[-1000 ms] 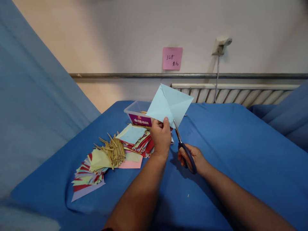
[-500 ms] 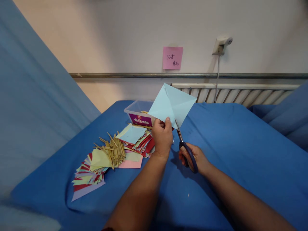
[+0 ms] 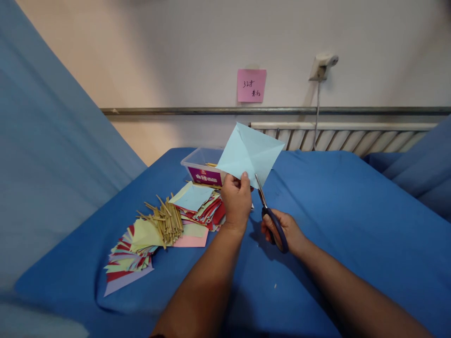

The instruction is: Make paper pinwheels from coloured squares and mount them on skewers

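Observation:
A light blue square of paper (image 3: 255, 150) with crease lines is held up by its lower corner in my left hand (image 3: 237, 199), pinched under the thumb. My right hand (image 3: 283, 230) grips a pair of scissors (image 3: 278, 230) by the dark blue handles. The scissor blades point upward and meet the paper's lower edge, just right of my left thumb. Whether they have cut into it I cannot tell. Behind my left hand lies a stack of coloured paper squares (image 3: 206, 209), with a light blue sheet on top.
A clear plastic box (image 3: 200, 169) with a purple label holds some thin sticks. Left of the stack lie a bundle of short tan sticks (image 3: 169, 225) and fanned paper pieces (image 3: 128, 263) on the blue cloth (image 3: 317, 206). Blue curtains (image 3: 52, 141) hang at both sides.
The paper has tilted very slightly to the left. Both hands and the scissors hold almost the same position; the whole view has shifted a little.

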Action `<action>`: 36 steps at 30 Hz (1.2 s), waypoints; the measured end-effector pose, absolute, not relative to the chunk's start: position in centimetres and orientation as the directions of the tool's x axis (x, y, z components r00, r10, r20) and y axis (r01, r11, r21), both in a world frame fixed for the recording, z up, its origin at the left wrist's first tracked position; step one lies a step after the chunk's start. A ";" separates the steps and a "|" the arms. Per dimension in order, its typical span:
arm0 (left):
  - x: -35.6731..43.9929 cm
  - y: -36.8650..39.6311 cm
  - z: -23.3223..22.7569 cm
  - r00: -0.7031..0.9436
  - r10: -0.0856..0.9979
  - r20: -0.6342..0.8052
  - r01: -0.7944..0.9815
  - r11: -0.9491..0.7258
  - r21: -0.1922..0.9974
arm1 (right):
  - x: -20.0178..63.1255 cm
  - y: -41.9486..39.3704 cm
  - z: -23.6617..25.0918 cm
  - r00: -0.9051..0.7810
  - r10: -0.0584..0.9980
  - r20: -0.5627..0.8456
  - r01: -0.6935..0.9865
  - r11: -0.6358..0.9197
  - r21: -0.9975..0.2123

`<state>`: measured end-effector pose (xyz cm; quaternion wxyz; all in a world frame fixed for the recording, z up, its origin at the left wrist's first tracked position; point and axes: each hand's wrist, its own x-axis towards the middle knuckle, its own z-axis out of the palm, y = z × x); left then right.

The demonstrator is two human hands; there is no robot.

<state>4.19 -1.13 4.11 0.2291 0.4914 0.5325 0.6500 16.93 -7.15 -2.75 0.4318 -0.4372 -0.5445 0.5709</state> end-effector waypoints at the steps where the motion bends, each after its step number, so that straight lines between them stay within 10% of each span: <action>1: 4.2 -1.2 4.2 -0.407 0.820 0.402 0.237 -0.330 0.914 | 17.0 -7.1 -2.8 -0.248 0.968 -0.026 -0.019 -0.032 -0.999; 36: 4.5 -1.7 4.4 -0.332 0.835 0.438 0.282 -0.355 0.891 | 17.0 -7.0 -2.7 -0.209 0.978 0.002 -0.024 -0.003 -1.000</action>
